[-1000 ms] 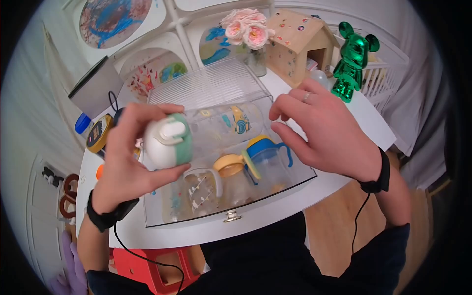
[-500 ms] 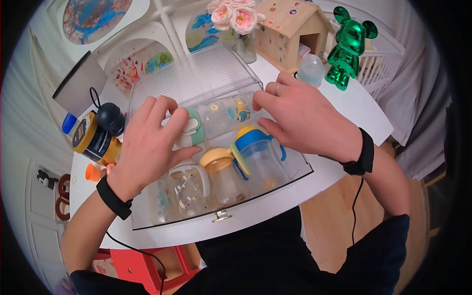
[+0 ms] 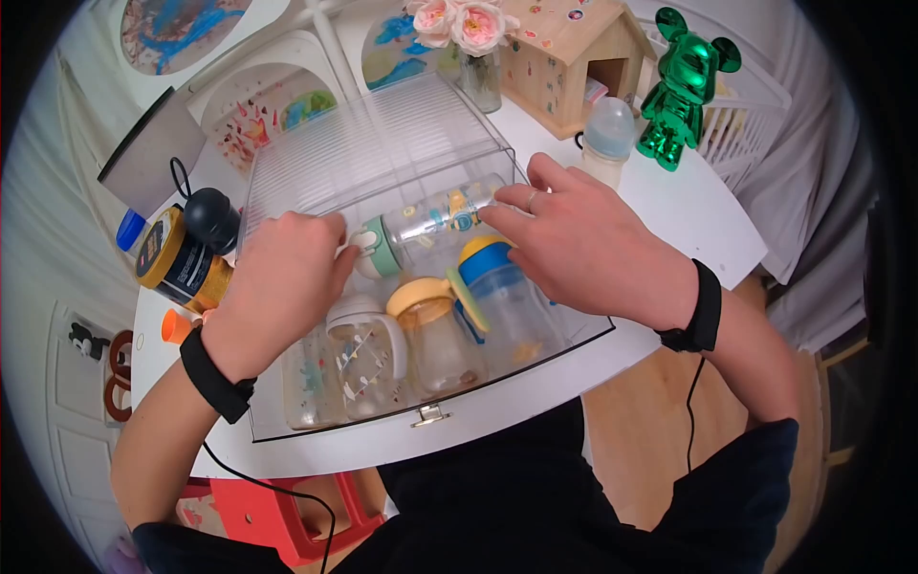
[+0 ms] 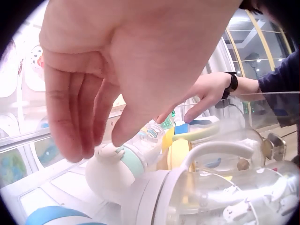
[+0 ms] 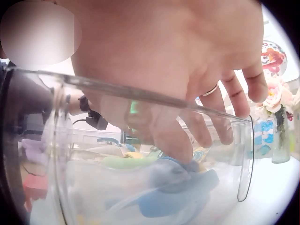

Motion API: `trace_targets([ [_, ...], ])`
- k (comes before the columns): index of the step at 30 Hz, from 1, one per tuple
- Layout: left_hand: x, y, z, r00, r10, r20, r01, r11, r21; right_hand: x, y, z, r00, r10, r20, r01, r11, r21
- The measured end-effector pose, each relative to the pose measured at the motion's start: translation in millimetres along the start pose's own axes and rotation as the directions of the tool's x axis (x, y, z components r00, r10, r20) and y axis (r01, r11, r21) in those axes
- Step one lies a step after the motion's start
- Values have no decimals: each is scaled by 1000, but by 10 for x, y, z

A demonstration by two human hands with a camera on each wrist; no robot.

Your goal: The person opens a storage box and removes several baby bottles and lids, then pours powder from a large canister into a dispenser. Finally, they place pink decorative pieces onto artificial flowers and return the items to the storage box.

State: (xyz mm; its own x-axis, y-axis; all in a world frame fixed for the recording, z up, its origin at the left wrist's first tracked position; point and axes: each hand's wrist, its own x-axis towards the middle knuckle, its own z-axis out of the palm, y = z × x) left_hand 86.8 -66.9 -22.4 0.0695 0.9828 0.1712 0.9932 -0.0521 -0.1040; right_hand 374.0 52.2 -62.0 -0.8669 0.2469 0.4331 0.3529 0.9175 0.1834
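In the head view a clear bottle (image 3: pixel 435 222) with a white and mint-green cap (image 3: pixel 375 251) lies sideways across the back of a clear box (image 3: pixel 591 328). My left hand (image 3: pixel 287 277) hangs by the cap, fingers loosely bent and holding nothing; the left wrist view shows its fingers above the white cap (image 4: pixel 105 173). Over the box's right side, my right hand (image 3: pixel 607 244) has its fingers apart near the bottle's base. A blue-and-yellow-topped cup (image 3: pixel 502 287), a yellow-collared bottle (image 3: pixel 435 335) and a grey-handled bottle (image 3: pixel 368 368) lie in front, beside another clear bottle (image 3: pixel 311 383).
Behind the box are its ribbed lid (image 3: pixel 373 143), a flower vase (image 3: pixel 480 81) and a wooden house (image 3: pixel 564 67). A baby bottle (image 3: pixel 608 139) and a green figure (image 3: pixel 681 96) stand at right. At left are a yellow jar (image 3: pixel 182 263), a dark bottle (image 3: pixel 210 218) and an orange cup (image 3: pixel 176 326).
The green-capped bottle, held up in my left hand a second ago, now lies in the box. My left hand has let go and drawn back left; my right hand is lower over the box.
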Motion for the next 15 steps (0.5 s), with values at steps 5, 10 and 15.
trace_targets([
  [5, -58, -136, 193, 997, 20, 70, -25, 998, 63, 35, -20, 36, 1000, 4, 21, -3, 1000, -24],
  [10, -82, -212, 197, 992, 96, 77, -90, 993, -82, 5, -60, 45, 998, 37, 43, -37, 999, 3],
  [15, -146, -150, 63, 965, 34, 260, -13, 997, -81, 10, -65, 37, 999, 30, 43, -30, 1000, 8],
])
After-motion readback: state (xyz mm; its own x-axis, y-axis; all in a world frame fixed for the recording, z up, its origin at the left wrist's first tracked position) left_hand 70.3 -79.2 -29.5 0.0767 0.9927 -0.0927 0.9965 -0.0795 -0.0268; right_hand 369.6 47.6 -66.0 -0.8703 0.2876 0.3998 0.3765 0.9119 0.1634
